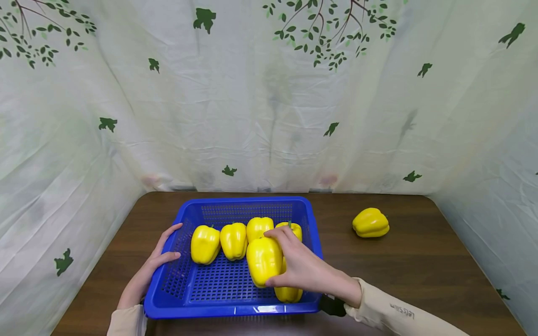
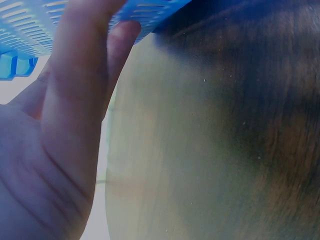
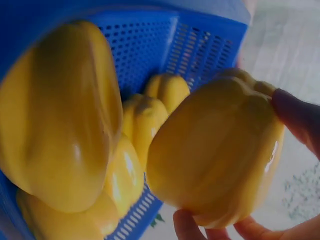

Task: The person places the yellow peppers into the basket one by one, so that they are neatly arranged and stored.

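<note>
A blue plastic basket [image 1: 244, 200] with slotted walls stands on the table, several yellow bell peppers [image 1: 233, 241] in it. At its left side, my left hand [image 1: 156, 256] grips the rim, thumb and a finger showing over the edge. My right hand [image 1: 300, 263] holds another yellow bell pepper [image 1: 264, 262] over the right part of the basket, thumb at one end and fingers at the other. In the right wrist view this held pepper [image 3: 215, 150] hangs clear of the peppers below. The left wrist view shows the left palm [image 2: 45, 185] beside the basket's outer wall [image 2: 30, 30].
One more yellow bell pepper [image 1: 371, 223] lies on the brown wooden table [image 1: 403, 266], right of the basket. White curtains [image 1: 269, 116] with a green leaf print hang behind the table and along both sides.
</note>
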The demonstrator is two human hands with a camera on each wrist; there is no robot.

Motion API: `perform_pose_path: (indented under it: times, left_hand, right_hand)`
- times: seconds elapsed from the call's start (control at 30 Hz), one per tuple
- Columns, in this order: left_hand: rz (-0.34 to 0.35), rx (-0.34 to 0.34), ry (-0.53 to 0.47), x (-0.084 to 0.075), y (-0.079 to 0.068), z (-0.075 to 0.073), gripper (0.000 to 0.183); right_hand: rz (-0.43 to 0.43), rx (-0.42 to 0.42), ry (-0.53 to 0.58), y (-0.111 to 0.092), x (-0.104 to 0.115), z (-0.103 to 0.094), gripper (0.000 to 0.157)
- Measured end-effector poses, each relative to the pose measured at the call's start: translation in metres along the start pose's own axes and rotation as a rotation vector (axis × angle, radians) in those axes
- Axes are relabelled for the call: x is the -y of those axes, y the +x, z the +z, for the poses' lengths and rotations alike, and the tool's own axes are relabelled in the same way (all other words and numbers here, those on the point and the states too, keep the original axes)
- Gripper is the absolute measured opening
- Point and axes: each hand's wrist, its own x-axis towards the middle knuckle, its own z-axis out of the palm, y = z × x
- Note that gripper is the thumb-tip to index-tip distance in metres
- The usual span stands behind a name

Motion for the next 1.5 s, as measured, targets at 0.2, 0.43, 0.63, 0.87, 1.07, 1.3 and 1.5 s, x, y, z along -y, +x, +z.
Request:
perform_pose_path:
  times: [0.2, 0.43, 0.63, 0.87, 1.07, 1.3, 1.5]
  left_hand:
    - [0.045, -0.006, 0.012, 0.001, 0.002, 0.0, 0.066]
    - [0.048, -0.03, 0.039, 0.001, 0.005, 0.0, 0.065]
    - [0.052, -0.032, 0.039, 0.001, 0.007, -0.001, 0.066]
    - [0.054, -0.027, 0.034, 0.001, 0.008, 0.0, 0.066]
    - [0.048, -0.033, 0.034, 0.0, 0.007, -0.001, 0.066]
    - [-0.005, 0.009, -0.008, 0.0, 0.002, -0.001, 0.065]
    - [0.021, -0.001, -0.001, 0.001, 0.002, -0.001, 0.065]
  right_hand:
    - [0.019, 0.05, -0.033, 0.008, 0.001, 0.004, 0.083]
    - [0.042, 0.084, -0.071, 0.019, 0.002, 0.006, 0.083]
    - [0.073, 0.148, -0.103, 0.025, 0.004, 0.01, 0.085]
    - [0.07, 0.214, -0.181, 0.032, 0.006, 0.017, 0.085]
    - [0.071, 0.265, -0.201, 0.034, 0.008, 0.021, 0.085]
    - [0.075, 0.288, -0.165, 0.033, 0.006, 0.022, 0.083]
    - [0.104, 0.298, -0.044, 0.025, 0.0, 0.021, 0.083]
